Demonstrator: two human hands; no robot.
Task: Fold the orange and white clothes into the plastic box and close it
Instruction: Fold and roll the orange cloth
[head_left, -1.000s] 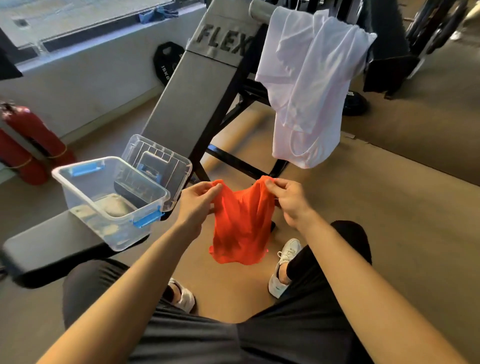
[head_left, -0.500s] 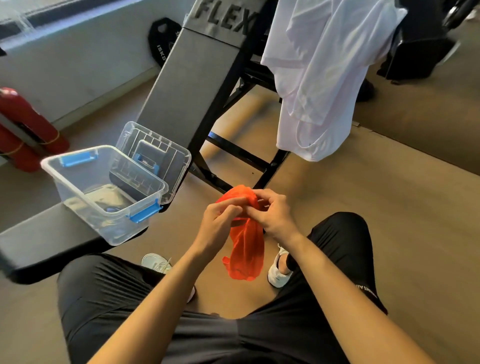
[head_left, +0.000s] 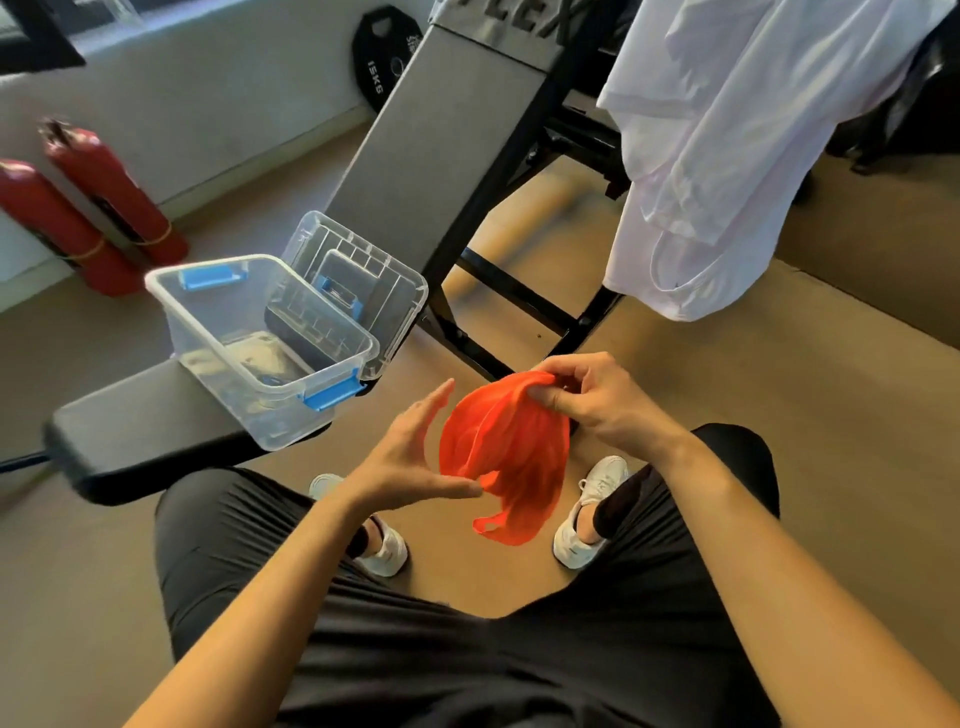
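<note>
Right hand: the right hand (head_left: 597, 402) has its grip clamped on the top edge of a thin orange garment (head_left: 506, 457). Fingers and thumb are curled round a bunched fold of it.
Left hand: the left hand (head_left: 410, 457) has its grip apart. The fingers are straight and point upward just beside the garment's left side, and the thumb tip touches its lower edge.
Orange garment: it hangs crumpled from the right hand, in the air in front of the person's black shorts (head_left: 519, 665). Below it is the tan floor (head_left: 727, 415), with a pair of white trainers (head_left: 592, 519) to either side. A small loop dangles at its bottom. It is near the box but outside it.
Box: a clear plastic box with blue latches (head_left: 218, 384) sits uncovered on the black padded bench (head_left: 140, 436), to the left of both hands.
Lid: a clear plastic lid (head_left: 363, 270) stands tilted on its edge at the box's far right side, touching it.
White garment: a loose white garment (head_left: 727, 156) hangs draped at the upper right, well apart from the box.
Backrest: a grey inclined backrest (head_left: 441, 145) rises behind the box and lid.
By the wall: two red fire extinguishers (head_left: 98, 192) lean at the left, and a black weight plate (head_left: 382, 57) rests behind the backrest.
</note>
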